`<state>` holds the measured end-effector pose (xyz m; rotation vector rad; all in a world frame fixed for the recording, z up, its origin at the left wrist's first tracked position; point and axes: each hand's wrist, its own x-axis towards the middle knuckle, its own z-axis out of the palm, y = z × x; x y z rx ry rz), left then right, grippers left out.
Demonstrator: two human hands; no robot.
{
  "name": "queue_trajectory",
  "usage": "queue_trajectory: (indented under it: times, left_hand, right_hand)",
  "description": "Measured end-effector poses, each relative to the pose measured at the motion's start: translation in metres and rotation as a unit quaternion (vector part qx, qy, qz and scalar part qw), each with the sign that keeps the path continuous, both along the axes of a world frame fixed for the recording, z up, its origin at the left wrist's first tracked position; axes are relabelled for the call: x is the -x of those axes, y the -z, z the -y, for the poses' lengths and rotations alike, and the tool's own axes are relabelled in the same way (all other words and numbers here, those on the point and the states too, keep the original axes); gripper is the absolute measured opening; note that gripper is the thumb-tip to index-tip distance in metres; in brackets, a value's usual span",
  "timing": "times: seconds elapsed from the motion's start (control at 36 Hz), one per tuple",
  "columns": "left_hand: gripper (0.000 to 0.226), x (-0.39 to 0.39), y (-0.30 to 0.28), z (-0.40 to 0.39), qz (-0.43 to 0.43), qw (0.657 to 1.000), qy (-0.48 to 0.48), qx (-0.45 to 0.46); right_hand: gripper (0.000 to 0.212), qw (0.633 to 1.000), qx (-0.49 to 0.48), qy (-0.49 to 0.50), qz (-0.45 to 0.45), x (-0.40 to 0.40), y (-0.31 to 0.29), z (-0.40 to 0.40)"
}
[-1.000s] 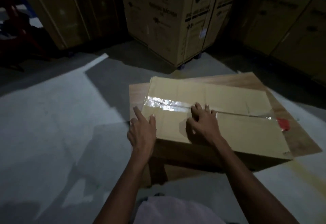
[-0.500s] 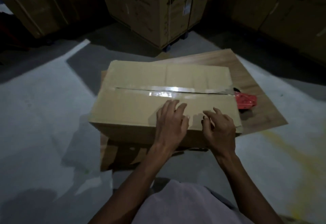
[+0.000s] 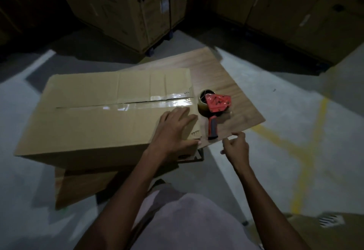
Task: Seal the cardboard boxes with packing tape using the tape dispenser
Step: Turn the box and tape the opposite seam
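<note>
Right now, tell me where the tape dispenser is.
In the head view the tape dispenser lies on the wooden board, right of centre, just off the right end of the cardboard box, beyond the right hand, which is not touching it.

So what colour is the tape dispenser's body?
Red on the tape dispenser, with a dark grey and red handle, in the head view.
</note>
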<state>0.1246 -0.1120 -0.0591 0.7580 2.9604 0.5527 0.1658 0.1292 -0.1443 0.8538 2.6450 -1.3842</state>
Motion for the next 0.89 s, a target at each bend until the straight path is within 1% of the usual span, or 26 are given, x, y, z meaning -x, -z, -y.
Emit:
queue_trajectory:
  times: [0.08, 0.19, 0.36, 0.47, 0.56, 0.67, 0.75, 0.81, 0.86, 0.89]
  left_hand:
    - [0.087, 0.009, 0.002, -0.003, -0.008, 1.000, -0.008, 0.004]
    - [0.088, 0.010, 0.006, -0.007, -0.012, 1.000, -0.020, 0.017]
    - [0.085, 0.015, 0.006, -0.011, -0.024, 0.998, -0.026, 0.050]
    - [0.081, 0.022, 0.009, -0.016, -0.030, 0.997, -0.030, 0.070]
    - [0.081, 0.025, 0.013, -0.020, -0.028, 0.995, -0.040, 0.085]
    - [0.083, 0.032, 0.015, -0.029, -0.027, 0.992, -0.059, 0.108]
    - [0.084, 0.038, 0.014, -0.038, -0.029, 0.990, -0.071, 0.117]
    - [0.085, 0.042, 0.013, -0.043, -0.032, 0.989, -0.081, 0.121]
    - [0.085, 0.045, 0.013, -0.047, -0.037, 0.989, -0.088, 0.115]
    - [0.084, 0.045, 0.013, -0.048, -0.039, 0.989, -0.089, 0.108]
  right_hand:
    - [0.052, 0.998, -0.002, -0.029, 0.056, 0.024, 0.015, -0.004]
    - [0.061, 0.997, -0.013, -0.051, 0.065, 0.055, 0.026, -0.004]
    - [0.057, 0.988, -0.013, -0.100, 0.113, 0.102, 0.037, -0.003]
    - [0.059, 0.982, -0.030, -0.124, 0.139, 0.119, 0.039, 0.001]
    - [0.043, 0.978, -0.049, -0.144, 0.141, 0.125, 0.037, 0.007]
    - [0.041, 0.981, -0.045, -0.122, 0.145, 0.127, 0.032, 0.010]
    - [0.032, 0.986, -0.061, -0.089, 0.127, 0.119, 0.023, 0.011]
    - [0.029, 0.993, -0.054, -0.049, 0.092, 0.110, 0.016, 0.010]
    - [0.031, 0.999, -0.014, -0.012, 0.050, 0.099, 0.010, 0.008]
    - [0.032, 0.999, 0.000, -0.010, 0.038, 0.093, 0.009, 0.007]
